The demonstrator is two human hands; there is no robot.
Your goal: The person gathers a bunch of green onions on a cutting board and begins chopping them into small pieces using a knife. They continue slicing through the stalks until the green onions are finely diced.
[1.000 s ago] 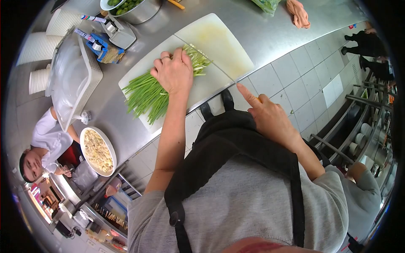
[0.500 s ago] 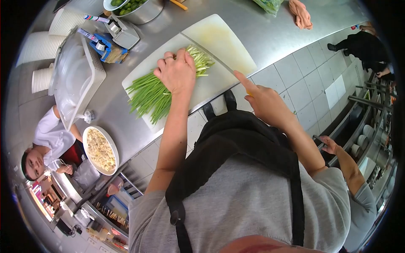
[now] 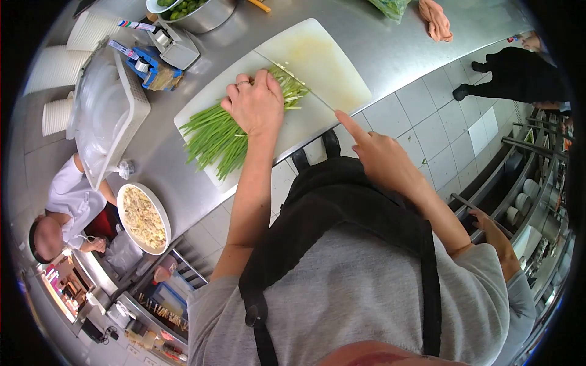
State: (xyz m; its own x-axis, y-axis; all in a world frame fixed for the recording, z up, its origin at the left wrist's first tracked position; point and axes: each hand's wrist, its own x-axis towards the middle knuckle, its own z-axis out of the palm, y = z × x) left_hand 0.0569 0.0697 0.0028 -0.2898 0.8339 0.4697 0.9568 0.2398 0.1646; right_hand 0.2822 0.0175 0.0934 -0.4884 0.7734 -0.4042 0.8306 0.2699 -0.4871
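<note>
A thick bunch of scallions [image 3: 217, 133] lies across the white cutting board [image 3: 326, 55], the pale ends toward the upper right. My left hand [image 3: 256, 104] presses down on the bunch with curled fingers, a ring on one of them. Just beyond those fingers, a long knife [image 3: 316, 96] crosses the board, its thin blade lying at the pale cut ends. My right hand [image 3: 383, 152] grips the knife by its handle, index finger stretched along the top of the blade. The handle itself is hidden in that hand.
At the left stand an oval dish of pale chopped food [image 3: 144, 218] and a white basket of plastic lids [image 3: 129, 122]. Tape dispensers [image 3: 160, 72] and a metal pot [image 3: 204, 17] sit behind the board. Co-workers are at the left [image 3: 76, 195] and right [image 3: 519, 76].
The knife and my right hand have shifted slightly toward the left and upward. My left hand stays on the scallions. The co-worker at left has turned the head; the one at upper right has stepped leftward.
</note>
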